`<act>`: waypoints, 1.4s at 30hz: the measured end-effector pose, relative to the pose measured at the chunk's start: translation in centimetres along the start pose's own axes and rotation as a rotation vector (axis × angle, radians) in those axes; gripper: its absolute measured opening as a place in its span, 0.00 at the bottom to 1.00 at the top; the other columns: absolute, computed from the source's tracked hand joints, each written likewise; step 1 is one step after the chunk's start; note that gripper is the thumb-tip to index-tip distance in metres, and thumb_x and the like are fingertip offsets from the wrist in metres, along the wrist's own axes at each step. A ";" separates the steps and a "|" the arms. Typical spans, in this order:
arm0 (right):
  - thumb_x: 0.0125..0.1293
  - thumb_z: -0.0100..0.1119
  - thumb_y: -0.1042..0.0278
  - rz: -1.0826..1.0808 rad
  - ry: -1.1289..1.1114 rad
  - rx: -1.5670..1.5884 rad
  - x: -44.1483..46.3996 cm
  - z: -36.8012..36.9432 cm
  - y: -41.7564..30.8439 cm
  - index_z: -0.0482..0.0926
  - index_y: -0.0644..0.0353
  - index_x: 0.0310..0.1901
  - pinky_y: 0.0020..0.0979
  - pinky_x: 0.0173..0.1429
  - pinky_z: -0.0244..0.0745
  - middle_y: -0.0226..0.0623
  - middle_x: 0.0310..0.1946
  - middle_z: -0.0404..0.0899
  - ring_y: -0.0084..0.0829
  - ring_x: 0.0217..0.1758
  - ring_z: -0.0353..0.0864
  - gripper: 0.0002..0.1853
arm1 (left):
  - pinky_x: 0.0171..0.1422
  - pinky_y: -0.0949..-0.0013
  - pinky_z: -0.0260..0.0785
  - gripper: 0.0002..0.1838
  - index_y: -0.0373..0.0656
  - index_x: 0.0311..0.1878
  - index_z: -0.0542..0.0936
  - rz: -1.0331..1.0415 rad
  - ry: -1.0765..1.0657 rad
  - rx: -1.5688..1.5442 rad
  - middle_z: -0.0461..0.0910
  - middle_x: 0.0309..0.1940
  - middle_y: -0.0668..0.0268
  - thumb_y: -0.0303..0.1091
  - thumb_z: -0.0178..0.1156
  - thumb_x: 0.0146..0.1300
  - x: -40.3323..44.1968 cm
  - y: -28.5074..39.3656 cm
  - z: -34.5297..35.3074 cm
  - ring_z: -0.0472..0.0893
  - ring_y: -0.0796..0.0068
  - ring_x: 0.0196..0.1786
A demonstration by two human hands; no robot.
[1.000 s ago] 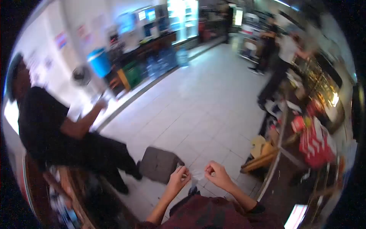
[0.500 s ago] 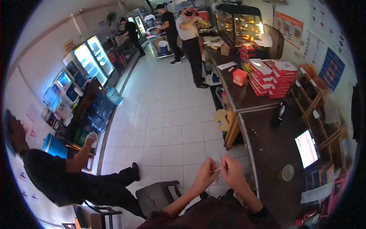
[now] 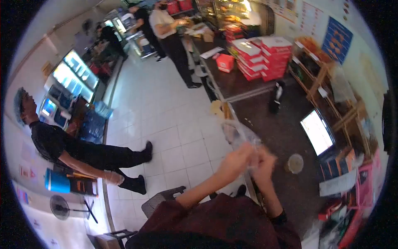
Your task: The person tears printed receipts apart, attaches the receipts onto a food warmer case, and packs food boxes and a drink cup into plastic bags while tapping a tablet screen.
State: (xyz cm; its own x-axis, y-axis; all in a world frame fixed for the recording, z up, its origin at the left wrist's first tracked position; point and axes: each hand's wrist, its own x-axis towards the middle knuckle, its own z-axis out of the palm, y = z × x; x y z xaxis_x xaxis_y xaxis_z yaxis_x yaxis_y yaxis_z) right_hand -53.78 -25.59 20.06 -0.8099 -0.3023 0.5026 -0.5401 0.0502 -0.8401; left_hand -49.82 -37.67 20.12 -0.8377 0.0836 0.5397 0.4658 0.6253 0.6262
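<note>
Both my hands are in front of my body, beside the edge of the dark counter (image 3: 277, 137). My left hand (image 3: 238, 161) is closed, its fingers pinching a clear plastic bag (image 3: 239, 132). My right hand (image 3: 263, 164) is closed on the same bag, close beside the left. The thin, see-through bag spreads up and away from my fingers and is smeared by motion. To the right of my right hand, a round clear tub (image 3: 295, 164) sits on the counter.
Stacked red and white boxes (image 3: 275, 58) and a lit screen (image 3: 317, 132) are on the counter. A person in black (image 3: 83, 145) stands at left, near a grey chair (image 3: 159, 200). Several other people work farther back, one in a white top (image 3: 161, 20).
My view has swung, bringing my hands over the counter's edge. The bag now shows spread out above them. The person at left has turned and stands more upright, arm lowered.
</note>
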 end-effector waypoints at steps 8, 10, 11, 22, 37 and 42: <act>0.48 0.57 0.78 0.167 0.174 0.083 -2.6 0.7 8.1 0.64 0.62 0.18 0.28 0.20 0.55 0.36 0.14 0.57 0.24 0.15 0.59 0.10 | 0.29 0.60 0.66 0.09 0.40 0.35 0.64 -0.193 -0.036 0.064 0.71 0.26 0.55 0.24 0.55 0.54 3.1 0.7 2.2 0.75 0.51 0.30; 0.51 0.55 0.79 0.222 0.232 -0.011 -1.2 -2.2 2.2 0.62 0.62 0.18 0.25 0.20 0.52 0.33 0.14 0.57 0.18 0.18 0.56 0.11 | 0.29 0.60 0.66 0.09 0.40 0.35 0.65 -0.205 -0.040 -0.010 0.72 0.27 0.55 0.24 0.54 0.54 2.3 1.2 3.1 0.75 0.51 0.30; 0.53 0.54 0.78 0.057 0.268 0.065 0.4 -4.5 -0.5 0.65 0.62 0.18 0.24 0.21 0.51 0.31 0.13 0.60 0.17 0.17 0.56 0.11 | 0.30 0.59 0.66 0.08 0.40 0.36 0.65 -0.326 -0.091 -0.059 0.72 0.27 0.55 0.25 0.53 0.54 1.9 1.7 3.5 0.75 0.51 0.31; 0.59 0.58 0.73 0.149 0.563 -0.255 -0.4 -9.0 1.5 0.69 0.62 0.15 0.27 0.17 0.54 0.30 0.10 0.66 0.21 0.12 0.58 0.16 | 0.31 0.63 0.68 0.07 0.44 0.35 0.69 -0.393 -0.269 -0.214 0.73 0.24 0.58 0.29 0.57 0.55 3.0 1.3 9.3 0.76 0.58 0.28; 0.51 0.58 0.77 0.170 0.258 -0.618 -8.7 -14.5 12.2 0.77 0.64 0.29 0.36 0.28 0.71 0.43 0.18 0.73 0.41 0.21 0.75 0.03 | 0.30 0.69 0.71 0.11 0.43 0.45 0.68 -0.210 -0.633 -0.465 0.74 0.24 0.61 0.27 0.53 0.59 7.6 2.0 12.9 0.76 0.68 0.23; 0.51 0.58 0.81 0.326 0.624 -0.468 -4.8 -20.8 6.3 0.72 0.65 0.35 0.29 0.33 0.71 0.35 0.20 0.70 0.28 0.26 0.73 0.09 | 0.42 0.63 0.70 0.12 0.40 0.47 0.69 -0.229 -0.165 -0.103 0.74 0.36 0.53 0.24 0.52 0.58 4.3 -1.1 16.3 0.76 0.51 0.38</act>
State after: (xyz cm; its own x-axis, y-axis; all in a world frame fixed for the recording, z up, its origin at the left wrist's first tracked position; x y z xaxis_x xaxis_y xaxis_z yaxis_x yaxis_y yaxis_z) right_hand -58.04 -4.06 16.60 -0.8451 0.3703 0.3855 -0.1848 0.4744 -0.8607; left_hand -58.60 -25.40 12.58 -0.9552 0.0796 0.2850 0.2792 0.5610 0.7793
